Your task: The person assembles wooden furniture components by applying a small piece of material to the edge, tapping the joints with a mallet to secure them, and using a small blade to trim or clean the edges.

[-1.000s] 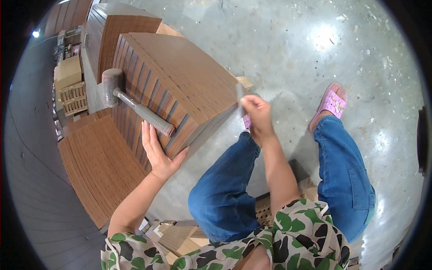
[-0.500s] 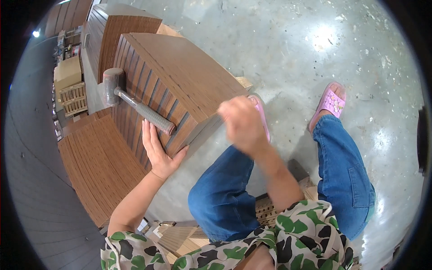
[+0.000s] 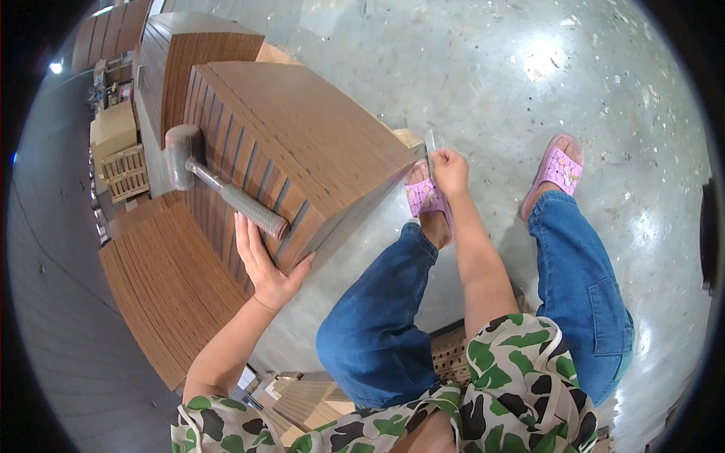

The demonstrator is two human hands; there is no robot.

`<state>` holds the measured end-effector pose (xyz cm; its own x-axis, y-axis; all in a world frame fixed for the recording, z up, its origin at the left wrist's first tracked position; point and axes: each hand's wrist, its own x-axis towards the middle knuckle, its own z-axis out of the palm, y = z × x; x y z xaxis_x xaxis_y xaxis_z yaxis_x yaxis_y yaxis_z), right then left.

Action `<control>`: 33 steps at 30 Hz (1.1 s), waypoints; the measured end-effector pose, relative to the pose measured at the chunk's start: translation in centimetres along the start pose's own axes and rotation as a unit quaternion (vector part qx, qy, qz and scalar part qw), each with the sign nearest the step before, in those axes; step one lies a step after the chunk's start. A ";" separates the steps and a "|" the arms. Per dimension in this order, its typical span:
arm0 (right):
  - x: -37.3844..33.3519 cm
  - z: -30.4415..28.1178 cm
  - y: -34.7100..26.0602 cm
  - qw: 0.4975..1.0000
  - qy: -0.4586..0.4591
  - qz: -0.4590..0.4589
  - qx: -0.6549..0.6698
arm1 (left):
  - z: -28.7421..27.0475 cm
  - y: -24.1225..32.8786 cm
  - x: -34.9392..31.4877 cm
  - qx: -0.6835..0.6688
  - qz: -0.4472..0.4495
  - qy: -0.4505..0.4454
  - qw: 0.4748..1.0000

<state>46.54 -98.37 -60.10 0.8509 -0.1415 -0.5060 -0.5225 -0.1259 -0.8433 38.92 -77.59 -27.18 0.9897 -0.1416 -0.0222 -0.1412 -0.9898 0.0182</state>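
My left hand (image 3: 269, 278) lies with fingers stretched out on the near corner of a stack of brown wood-grain panels (image 3: 294, 128), thumb apart on its side. Its fingertips are right by the grip end of a mallet (image 3: 253, 211), which rests on the slatted top of the stack with its bulky grey head at the far left. Off the stack's right edge, above my left foot, my right hand (image 3: 451, 172) is closed around a thin, flat, light-coloured strip (image 3: 430, 143). The strip points away from me; its exact kind does not show.
More brown panel stacks stand behind (image 3: 208, 64) and at the left (image 3: 170, 279). Wooden pallets (image 3: 124, 172) and a cardboard box (image 3: 113, 132) are farther back. My feet in pink slippers (image 3: 563, 170) stand on the speckled grey floor (image 3: 483, 68).
My right hand has moved away from the stack's near corner, right and farther out, and the strip in it now shows. My left hand stays against the stack.
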 end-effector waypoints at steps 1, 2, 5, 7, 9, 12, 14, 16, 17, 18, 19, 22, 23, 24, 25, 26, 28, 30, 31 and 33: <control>0.1 0.0 -1.4 0.999 -0.023 -0.020 0.009 | -0.1 0.0 0.1 0.002 0.002 0.002 1.000; -0.6 -0.1 -2.3 0.995 -0.028 -0.089 -0.034 | -0.2 0.1 0.1 0.001 0.004 0.004 1.000; -2.6 -0.9 -6.6 0.951 -0.021 -0.297 -0.088 | -0.3 0.3 0.6 -0.001 0.002 0.004 1.000; -7.0 -2.1 -13.3 0.917 -0.061 -0.390 -0.050 | -1.1 -0.4 -0.2 0.013 -0.001 0.003 1.000; -10.8 -4.3 -19.3 0.893 -0.094 -0.434 0.072 | -1.0 -0.6 -0.1 0.009 -0.002 0.011 1.000; -12.0 -5.1 -21.3 0.911 -0.132 -0.326 0.214 | 0.1 -0.1 0.4 -0.010 0.001 0.016 1.000; -11.2 -4.2 -20.0 0.934 -0.163 -0.192 0.253 | -0.2 -0.5 -0.1 0.000 0.000 0.015 1.000; -9.2 -2.8 -16.9 0.961 -0.117 -0.191 0.164 | -1.1 -0.9 -0.7 0.015 -0.011 0.008 1.000; -8.0 -1.5 -13.7 0.963 -0.120 -0.091 0.223 | -1.0 -0.7 -0.6 0.012 -0.010 0.011 1.000; -6.6 -0.2 -9.7 0.953 -0.119 0.009 0.277 | -0.5 -0.4 -0.3 0.006 -0.008 0.014 1.000; -4.4 0.4 -5.7 0.958 -0.060 0.014 0.280 | 0.0 0.1 0.0 -0.001 -0.005 0.014 1.000; -1.9 1.9 0.4 0.966 0.014 0.046 0.255 | 0.8 0.2 -0.1 -0.016 -0.003 0.012 1.000; -1.8 2.2 1.1 0.969 0.023 0.056 0.241 | 0.9 0.0 -0.1 -0.018 0.002 0.013 1.000; -2.5 3.1 0.5 0.967 0.029 0.057 0.246 | 0.5 -0.4 -0.4 -0.010 0.000 0.013 1.000; -3.4 3.5 -0.5 0.966 0.036 0.054 0.249 | 0.0 -0.4 -0.6 -0.005 -0.001 0.016 1.000; -4.2 3.7 -1.5 0.966 0.045 0.051 0.251 | -0.4 -0.4 -0.8 -0.001 -0.003 0.010 1.000; -4.4 3.1 -1.7 0.967 0.027 0.025 0.252 | -0.5 0.0 0.1 -0.011 0.006 0.007 1.000; -4.6 2.1 -2.5 0.970 0.004 0.016 0.242 | -0.2 0.1 0.2 -0.008 0.005 0.012 1.000; -5.0 1.8 -3.4 0.977 0.017 -0.025 0.210 | -0.2 0.2 0.2 -0.005 0.001 0.010 1.000; -6.7 1.4 -6.3 0.983 0.040 -0.107 0.144 | -0.3 0.1 0.2 0.004 -0.001 0.010 1.000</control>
<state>44.23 -95.25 -51.65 0.9262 -0.2203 -0.3060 -0.2856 0.1203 -0.9508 39.09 -77.73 -26.89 0.9903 -0.1390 -0.0025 -0.1390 -0.9902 0.0098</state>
